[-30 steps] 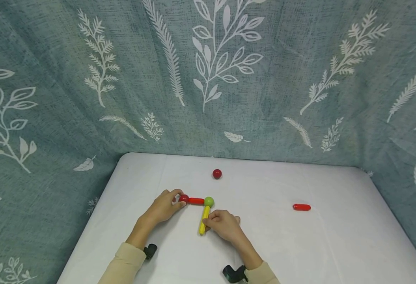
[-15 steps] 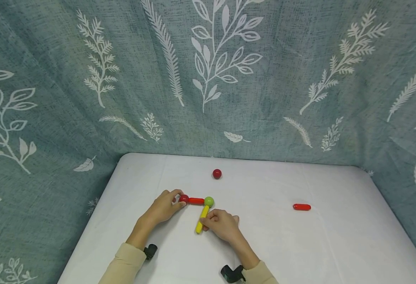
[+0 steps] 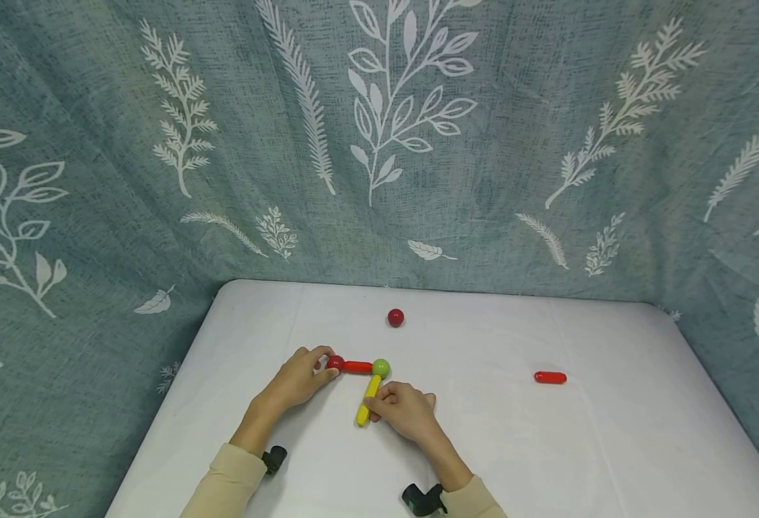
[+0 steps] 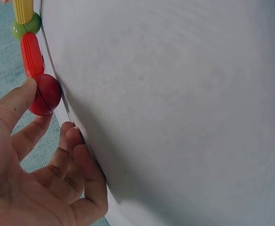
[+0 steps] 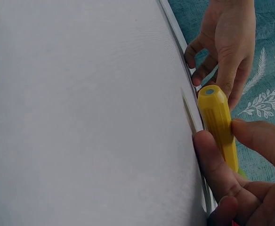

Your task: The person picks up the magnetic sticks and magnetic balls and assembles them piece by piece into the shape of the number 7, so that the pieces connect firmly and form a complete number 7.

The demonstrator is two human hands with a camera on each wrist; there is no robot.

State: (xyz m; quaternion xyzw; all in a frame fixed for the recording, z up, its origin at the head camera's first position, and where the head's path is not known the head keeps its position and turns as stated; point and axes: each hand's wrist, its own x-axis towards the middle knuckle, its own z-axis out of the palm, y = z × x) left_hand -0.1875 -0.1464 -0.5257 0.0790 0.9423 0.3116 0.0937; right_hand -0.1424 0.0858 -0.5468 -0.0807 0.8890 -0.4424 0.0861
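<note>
Fingers (image 4: 32,135) of the left hand (image 3: 297,379) pinch a glossy red ball (image 3: 335,363) against the thumb, the remaining ones bent loosely beside it. From that ball a ridged red rod (image 3: 357,367) runs sideways to a lime-green ball (image 3: 381,368), touching both. A ridged yellow rod (image 3: 367,403) meets the lime-green ball at its far end and slants toward the person, so the four pieces make a bent chain over the near-middle part of the white desk (image 3: 496,446). The right hand (image 3: 408,410) grasps the yellow rod between thumb and index finger, leaving its near tip, with a greyish disc set in it, exposed. The chain seems to rest on the desk, though the slanted wrist views make that hard to confirm. Beyond it, toward the far edge, sits a second red ball (image 3: 395,317); well apart to the right lies a loose red rod (image 3: 550,377).
</note>
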